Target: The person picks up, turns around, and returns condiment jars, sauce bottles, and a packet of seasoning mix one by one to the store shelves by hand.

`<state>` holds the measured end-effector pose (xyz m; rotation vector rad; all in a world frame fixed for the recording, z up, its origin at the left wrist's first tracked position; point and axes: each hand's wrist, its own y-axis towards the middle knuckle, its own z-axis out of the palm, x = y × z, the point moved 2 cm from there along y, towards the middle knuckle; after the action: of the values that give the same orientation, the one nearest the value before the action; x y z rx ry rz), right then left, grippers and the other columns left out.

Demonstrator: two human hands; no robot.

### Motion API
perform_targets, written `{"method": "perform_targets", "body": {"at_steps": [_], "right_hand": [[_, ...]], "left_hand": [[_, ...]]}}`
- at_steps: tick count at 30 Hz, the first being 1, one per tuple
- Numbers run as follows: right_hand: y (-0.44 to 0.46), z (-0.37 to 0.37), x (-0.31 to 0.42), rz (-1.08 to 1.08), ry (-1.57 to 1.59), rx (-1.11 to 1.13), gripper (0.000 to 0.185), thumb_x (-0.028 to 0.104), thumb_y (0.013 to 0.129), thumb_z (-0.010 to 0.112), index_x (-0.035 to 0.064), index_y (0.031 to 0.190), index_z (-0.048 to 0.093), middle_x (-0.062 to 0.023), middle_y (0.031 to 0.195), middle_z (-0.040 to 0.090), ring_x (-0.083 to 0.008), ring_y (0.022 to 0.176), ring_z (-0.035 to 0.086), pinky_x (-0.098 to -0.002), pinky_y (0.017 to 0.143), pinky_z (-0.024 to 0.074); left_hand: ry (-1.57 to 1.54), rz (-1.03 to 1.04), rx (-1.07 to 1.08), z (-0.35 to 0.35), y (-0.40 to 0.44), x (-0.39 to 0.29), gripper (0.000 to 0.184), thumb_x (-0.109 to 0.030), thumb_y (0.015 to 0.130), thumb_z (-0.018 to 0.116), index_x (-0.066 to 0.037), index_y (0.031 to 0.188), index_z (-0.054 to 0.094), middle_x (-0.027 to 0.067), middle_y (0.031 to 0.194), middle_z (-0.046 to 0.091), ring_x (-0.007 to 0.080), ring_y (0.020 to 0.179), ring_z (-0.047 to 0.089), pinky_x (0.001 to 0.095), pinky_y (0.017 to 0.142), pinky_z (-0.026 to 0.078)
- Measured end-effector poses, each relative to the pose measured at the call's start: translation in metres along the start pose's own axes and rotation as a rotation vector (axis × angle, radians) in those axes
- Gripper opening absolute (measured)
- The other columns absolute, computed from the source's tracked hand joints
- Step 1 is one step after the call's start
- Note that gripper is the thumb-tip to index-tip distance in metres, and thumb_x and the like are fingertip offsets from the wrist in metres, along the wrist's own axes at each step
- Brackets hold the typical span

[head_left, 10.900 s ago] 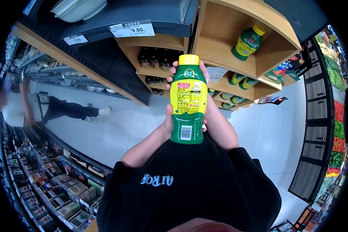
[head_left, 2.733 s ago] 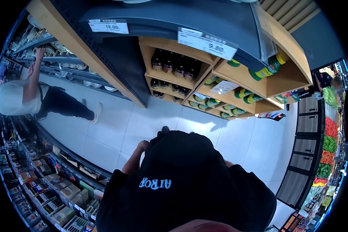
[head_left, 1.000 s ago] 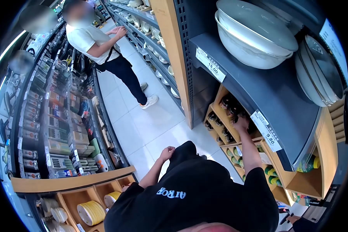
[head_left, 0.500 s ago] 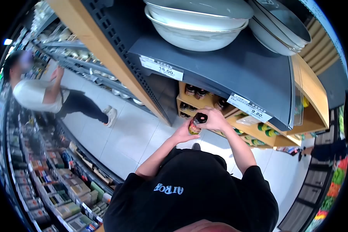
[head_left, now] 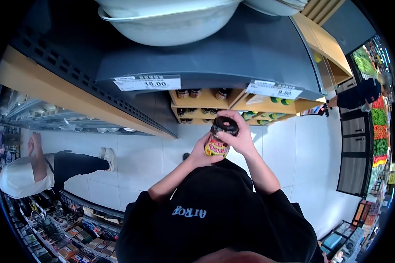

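My left hand (head_left: 200, 154) is closed around the low part of a small jar with a black lid and a pink and yellow label (head_left: 218, 141). My right hand (head_left: 238, 133) grips its black lid. The jar is near my chest, before the far wooden shelves (head_left: 206, 103), tilted a bit.

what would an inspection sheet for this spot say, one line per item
surface: dark shelf with price labels on its edge; pale tiled floor below
job's things: one jar with a dark lid, in the hands
clutter: white bowls on the shelf; more jars in a wooden rack
grippers: bare hands; left hand around the jar body, right hand at the lid
cables: nothing seen
surroundings: person in white top; person in dark clothes near produce
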<state>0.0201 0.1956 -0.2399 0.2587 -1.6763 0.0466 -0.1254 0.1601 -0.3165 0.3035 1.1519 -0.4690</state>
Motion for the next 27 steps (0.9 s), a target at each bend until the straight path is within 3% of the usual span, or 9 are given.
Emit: {"method": "perform_targets", "body": {"at_steps": [1,2,4,6,12,18,19,27], "right_hand": [[-0.001,0.0,-0.006,-0.013,0.092,-0.03,0.061,0.018,0.073,0.073,0.0033,0.124,0.044,-0.0093,0.104,0.058,-0.0207,0.091,0.061,-0.0314,0.083,0.0483],[-0.004,0.004,-0.006,0.047,0.378,-0.038,0.068,0.026,0.076,0.072,0.0033,0.13,0.037,-0.0146,0.108,0.058,-0.0267,0.095,0.062,-0.035,0.085,0.0494],[-0.007,0.008,-0.003,0.073,0.669,0.009,0.071,0.033,0.08,0.069,0.0026,0.132,0.033,-0.0211,0.113,0.057,-0.0335,0.099,0.062,-0.0403,0.086,0.0505],[-0.008,0.006,0.002,0.039,0.743,0.039,0.07,0.038,0.082,0.066,0.0024,0.133,0.033,-0.0252,0.116,0.055,-0.0364,0.099,0.061,-0.0424,0.086,0.0511],[-0.012,-0.018,0.002,0.073,0.776,0.151,0.059,0.045,0.092,0.044,0.0033,0.132,0.034,-0.0244,0.114,0.056,-0.0315,0.093,0.063,-0.0391,0.08,0.0527],[-0.019,-0.034,0.014,0.119,0.869,0.194,0.054,0.044,0.095,0.037,0.0035,0.131,0.036,-0.0254,0.111,0.057,-0.0309,0.088,0.064,-0.038,0.078,0.053],[-0.021,-0.036,0.012,0.126,0.852,0.202,0.054,0.043,0.095,0.035,0.0033,0.131,0.036,-0.0259,0.111,0.057,-0.0313,0.087,0.064,-0.0384,0.077,0.0531],[-0.025,-0.045,0.013,0.147,0.89,0.236,0.052,0.043,0.095,0.033,0.0024,0.128,0.039,-0.025,0.106,0.059,-0.0318,0.083,0.064,-0.0386,0.074,0.0536]], "left_hand": [[-0.011,0.007,-0.026,0.005,0.001,-0.005,0.066,-0.022,0.066,0.078,-0.001,0.119,0.045,0.0067,0.108,0.056,0.0137,0.098,0.055,0.0286,0.088,0.044],[-0.019,0.015,-0.052,0.011,0.002,-0.011,0.065,-0.022,0.066,0.078,0.0,0.118,0.045,0.0069,0.107,0.056,0.0137,0.097,0.055,0.0287,0.088,0.044],[-0.067,-0.002,-0.089,0.022,0.0,-0.019,0.063,-0.021,0.069,0.077,0.001,0.119,0.044,0.0079,0.108,0.056,0.014,0.099,0.056,0.0288,0.087,0.045],[-0.103,-0.044,-0.142,0.036,-0.005,-0.03,0.061,-0.02,0.071,0.076,0.001,0.119,0.044,0.0085,0.109,0.056,0.0141,0.1,0.056,0.0289,0.087,0.046],[-0.181,-0.11,-0.16,0.07,-0.009,-0.049,0.065,-0.016,0.076,0.074,0.001,0.127,0.037,0.0091,0.113,0.055,0.0157,0.104,0.056,0.0299,0.089,0.047],[-0.143,-0.049,-0.138,0.094,-0.007,-0.044,0.073,-0.01,0.071,0.077,0.0,0.129,0.034,0.0086,0.117,0.052,0.0167,0.107,0.054,0.0317,0.091,0.045],[-0.141,-0.074,-0.135,0.095,-0.007,-0.04,0.081,-0.008,0.067,0.079,-0.001,0.132,0.03,0.0087,0.119,0.05,0.0175,0.109,0.053,0.0324,0.093,0.044],[0.073,0.005,-0.098,0.107,-0.008,-0.032,0.095,-0.01,0.064,0.082,-0.001,0.136,0.021,0.0115,0.128,0.042,0.0199,0.116,0.048,0.0341,0.096,0.043]]}}
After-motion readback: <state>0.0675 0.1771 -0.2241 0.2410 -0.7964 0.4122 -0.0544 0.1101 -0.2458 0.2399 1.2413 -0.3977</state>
